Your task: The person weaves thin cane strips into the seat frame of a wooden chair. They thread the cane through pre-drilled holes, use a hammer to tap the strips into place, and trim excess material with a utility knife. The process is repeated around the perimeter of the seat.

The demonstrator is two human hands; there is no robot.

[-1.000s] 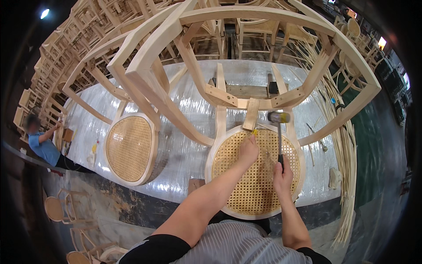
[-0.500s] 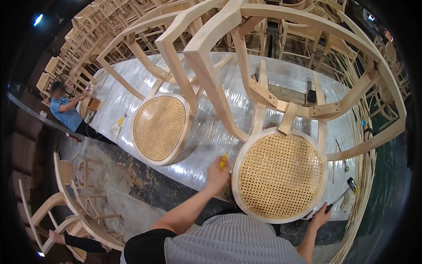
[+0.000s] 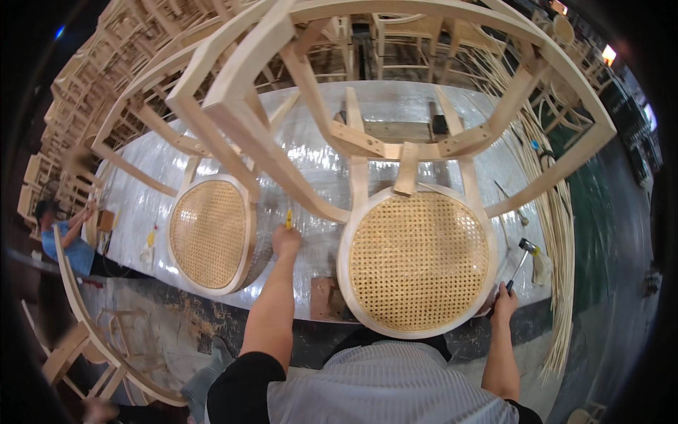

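Observation:
A pale wooden chair with a round woven-cane seat (image 3: 422, 263) lies on the wrapped table in front of me, its curved frame (image 3: 240, 81) reaching away. Left of that seat, over the table, my left hand (image 3: 286, 244) is closed around a slim yellow tool (image 3: 289, 218) whose exact kind is unclear. My right hand (image 3: 504, 307) grips the dark handle of a hammer (image 3: 528, 247) beside the seat's right edge, head pointing away from me. A small wood block (image 3: 405, 169) rests at the seat's far edge, against the crosspiece.
Another cane-seated chair (image 3: 213, 234) lies to the left. Long cane strips (image 3: 559, 275) run down the table's right side. A brown block (image 3: 330, 298) sits by the near edge. A person in blue (image 3: 70, 249) works at far left; another person's hand and chair frame show lower left.
The view has shifted, so the table and chairs sit differently in it. My left hand has moved away from the seat rim, leftward and farther out, still holding the yellow tool. My right hand keeps the hammer.

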